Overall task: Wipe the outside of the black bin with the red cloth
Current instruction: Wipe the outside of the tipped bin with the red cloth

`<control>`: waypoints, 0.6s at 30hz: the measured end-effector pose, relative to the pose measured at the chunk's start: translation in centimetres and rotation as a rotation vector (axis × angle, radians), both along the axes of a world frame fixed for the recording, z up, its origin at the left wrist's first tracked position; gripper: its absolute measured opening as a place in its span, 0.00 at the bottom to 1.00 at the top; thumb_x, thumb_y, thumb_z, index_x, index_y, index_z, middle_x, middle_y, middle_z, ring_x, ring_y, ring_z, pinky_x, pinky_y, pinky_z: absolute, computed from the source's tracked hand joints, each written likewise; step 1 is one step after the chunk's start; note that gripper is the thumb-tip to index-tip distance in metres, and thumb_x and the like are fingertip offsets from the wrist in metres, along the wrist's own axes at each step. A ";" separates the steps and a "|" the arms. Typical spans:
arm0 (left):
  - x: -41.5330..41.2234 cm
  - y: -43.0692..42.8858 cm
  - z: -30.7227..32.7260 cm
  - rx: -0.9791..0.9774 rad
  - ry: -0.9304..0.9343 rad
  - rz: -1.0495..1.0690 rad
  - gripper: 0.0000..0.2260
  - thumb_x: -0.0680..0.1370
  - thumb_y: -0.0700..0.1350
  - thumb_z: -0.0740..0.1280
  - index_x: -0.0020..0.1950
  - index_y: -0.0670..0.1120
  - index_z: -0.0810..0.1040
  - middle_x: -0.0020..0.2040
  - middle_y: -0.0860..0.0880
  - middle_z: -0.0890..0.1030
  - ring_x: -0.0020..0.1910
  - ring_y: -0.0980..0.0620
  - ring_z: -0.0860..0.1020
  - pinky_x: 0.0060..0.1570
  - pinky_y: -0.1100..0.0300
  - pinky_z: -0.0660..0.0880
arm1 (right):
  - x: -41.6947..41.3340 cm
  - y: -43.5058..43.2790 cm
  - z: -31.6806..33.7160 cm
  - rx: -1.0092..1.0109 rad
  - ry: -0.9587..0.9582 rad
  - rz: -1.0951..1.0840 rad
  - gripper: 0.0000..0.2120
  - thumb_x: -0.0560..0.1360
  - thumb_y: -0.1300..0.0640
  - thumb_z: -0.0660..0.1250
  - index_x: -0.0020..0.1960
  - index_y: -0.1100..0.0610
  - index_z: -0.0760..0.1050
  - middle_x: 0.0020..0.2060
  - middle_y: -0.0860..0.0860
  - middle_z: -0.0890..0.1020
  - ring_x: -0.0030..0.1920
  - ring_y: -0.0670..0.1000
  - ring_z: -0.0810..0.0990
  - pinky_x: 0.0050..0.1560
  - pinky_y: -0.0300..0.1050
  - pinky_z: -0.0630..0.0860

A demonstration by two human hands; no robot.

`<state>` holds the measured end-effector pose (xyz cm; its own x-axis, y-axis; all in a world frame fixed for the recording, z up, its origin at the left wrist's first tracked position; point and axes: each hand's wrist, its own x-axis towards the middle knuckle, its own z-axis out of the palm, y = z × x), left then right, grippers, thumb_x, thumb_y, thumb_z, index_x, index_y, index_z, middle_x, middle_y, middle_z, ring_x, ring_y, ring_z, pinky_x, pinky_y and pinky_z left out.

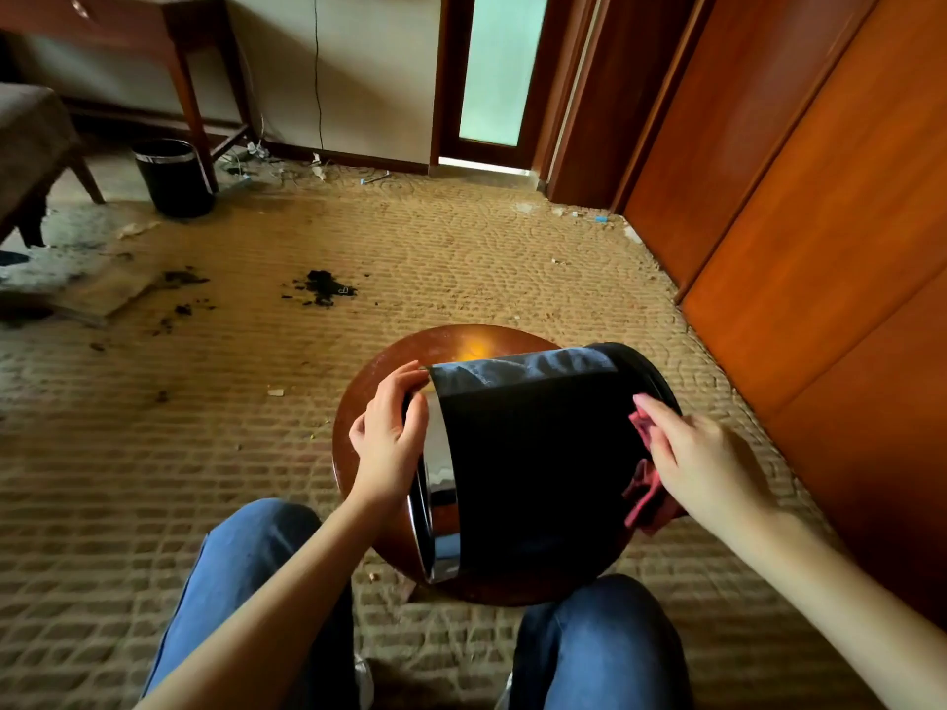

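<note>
The black bin (538,453) lies on its side on a small round wooden counter (461,345), directly in front of the person's knees in blue jeans (246,556). Around the counter is patterned beige carpet (461,248) with a patch of dark dirt (323,288) and small scraps. A second black bin (177,179) stands upright far away, beside the leg of a wooden desk (153,43). Wooden wardrobe doors (794,197) close the right side.

The long axis of the bin runs from left to right. Its chrome rim and mouth point to the left, and its base points to the right and a little away.

The left hand (389,443) grips the chrome rim with curled fingers. The right hand (692,463) lies with quite straight fingers on the red cloth (646,499) and presses it against the wall of the bin near the base.

The inside of the bin is not visible. The right hand covers most of the cloth, so only two red pieces show. The right thumb is hidden. The bin covers the near part of the counter.
</note>
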<state>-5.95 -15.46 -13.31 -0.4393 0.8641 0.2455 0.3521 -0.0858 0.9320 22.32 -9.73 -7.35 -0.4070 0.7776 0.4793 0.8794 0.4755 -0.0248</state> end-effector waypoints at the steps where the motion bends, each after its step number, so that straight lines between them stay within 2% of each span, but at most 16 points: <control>1: 0.1 0.0 0.0 0.007 -0.033 -0.007 0.12 0.73 0.61 0.51 0.53 0.69 0.69 0.59 0.71 0.70 0.65 0.66 0.67 0.68 0.52 0.56 | 0.4 -1.0 -0.4 0.076 -0.005 0.058 0.18 0.74 0.58 0.56 0.55 0.62 0.81 0.28 0.60 0.79 0.24 0.60 0.77 0.24 0.48 0.75; 4: 0.4 -0.4 -0.3 0.039 -0.074 -0.026 0.12 0.75 0.58 0.53 0.55 0.67 0.70 0.63 0.66 0.72 0.65 0.67 0.67 0.70 0.47 0.58 | 0.4 -1.8 -0.6 0.216 -0.071 0.096 0.19 0.73 0.59 0.56 0.54 0.64 0.82 0.29 0.58 0.81 0.22 0.57 0.75 0.21 0.42 0.71; 6: 0.6 -0.9 -0.2 0.031 -0.069 -0.040 0.11 0.75 0.57 0.53 0.55 0.66 0.70 0.64 0.67 0.71 0.65 0.70 0.66 0.68 0.54 0.58 | -0.1 -0.9 -0.3 0.225 -0.082 0.056 0.16 0.72 0.64 0.62 0.56 0.63 0.81 0.27 0.58 0.80 0.20 0.56 0.73 0.20 0.41 0.70; 8: 0.8 -1.2 -0.1 0.026 -0.058 -0.045 0.12 0.75 0.57 0.53 0.56 0.66 0.69 0.64 0.69 0.69 0.64 0.72 0.65 0.65 0.60 0.56 | -0.9 0.8 0.8 0.127 -0.129 -0.016 0.20 0.69 0.69 0.70 0.60 0.60 0.79 0.25 0.60 0.77 0.21 0.58 0.74 0.21 0.44 0.70; 10: 0.9 -1.5 -0.3 0.038 -0.061 -0.041 0.12 0.74 0.58 0.53 0.56 0.66 0.69 0.65 0.67 0.70 0.65 0.70 0.65 0.68 0.56 0.57 | -2.3 3.3 2.3 -0.060 -0.216 -0.124 0.24 0.74 0.64 0.67 0.68 0.53 0.73 0.33 0.63 0.80 0.32 0.62 0.80 0.32 0.49 0.75; 12: 0.9 -1.8 -0.5 0.042 -0.062 -0.030 0.12 0.74 0.58 0.53 0.56 0.66 0.70 0.65 0.64 0.71 0.66 0.67 0.67 0.70 0.47 0.59 | -3.4 6.0 3.0 -0.252 -0.176 -0.181 0.24 0.78 0.60 0.60 0.72 0.47 0.66 0.45 0.64 0.81 0.45 0.63 0.80 0.44 0.50 0.75; 14: 0.9 -2.0 -0.4 0.040 -0.042 -0.024 0.12 0.74 0.58 0.53 0.56 0.66 0.70 0.65 0.63 0.72 0.66 0.67 0.67 0.70 0.44 0.58 | -4.5 7.3 3.0 -0.312 -0.129 -0.187 0.23 0.78 0.60 0.58 0.71 0.47 0.67 0.50 0.63 0.80 0.48 0.63 0.79 0.48 0.50 0.75; 16: 0.9 -1.9 -0.1 0.038 -0.035 -0.017 0.12 0.74 0.58 0.53 0.55 0.67 0.70 0.64 0.65 0.72 0.66 0.67 0.67 0.70 0.43 0.58 | -4.3 7.3 2.6 -0.292 -0.095 -0.195 0.20 0.77 0.60 0.59 0.68 0.48 0.71 0.50 0.62 0.81 0.49 0.63 0.79 0.48 0.51 0.75; 18: 0.7 -1.6 -0.2 0.042 -0.042 -0.013 0.12 0.74 0.57 0.54 0.54 0.69 0.71 0.64 0.64 0.73 0.66 0.64 0.68 0.69 0.41 0.60 | -2.7 6.3 1.7 -0.267 0.019 -0.165 0.16 0.77 0.59 0.60 0.63 0.50 0.75 0.49 0.61 0.82 0.48 0.63 0.80 0.48 0.53 0.77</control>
<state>-5.26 -17.05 -13.48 -0.4383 0.8594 0.2633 0.3117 -0.1294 0.9413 19.61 -3.43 -5.68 -0.2579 0.9316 0.2561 0.9421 0.3012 -0.1471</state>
